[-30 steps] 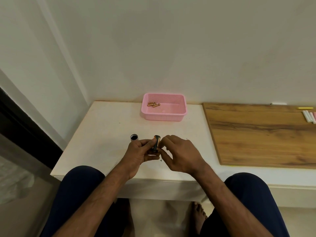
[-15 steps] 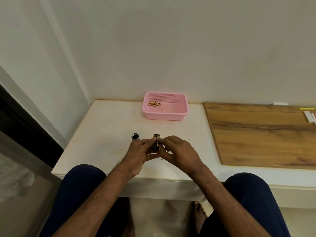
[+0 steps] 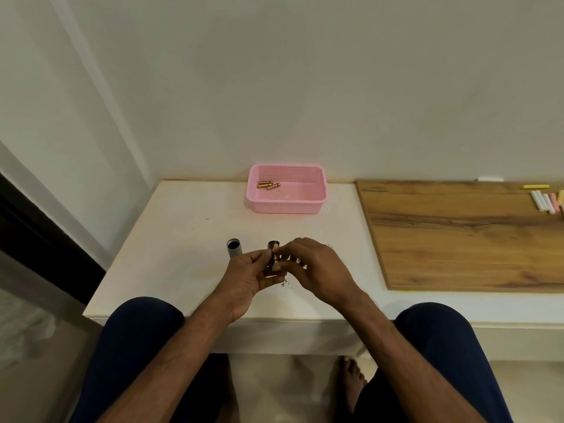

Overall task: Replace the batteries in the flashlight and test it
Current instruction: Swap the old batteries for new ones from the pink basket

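Observation:
My left hand grips a small black battery holder with copper-coloured batteries in it, held upright above the white table. My right hand pinches the same holder from the right, fingertips on a battery at its side. The grey flashlight body stands open-ended on the table just left of my hands. Several copper batteries lie in the pink basket at the back.
A wooden board lies on the right, with white, pink and yellow chalk sticks at its far corner. The wall runs behind the table. My knees sit at the table's front edge.
Both hands have stayed together on the holder, with my fingers shifting slightly along it. The view has drifted a little.

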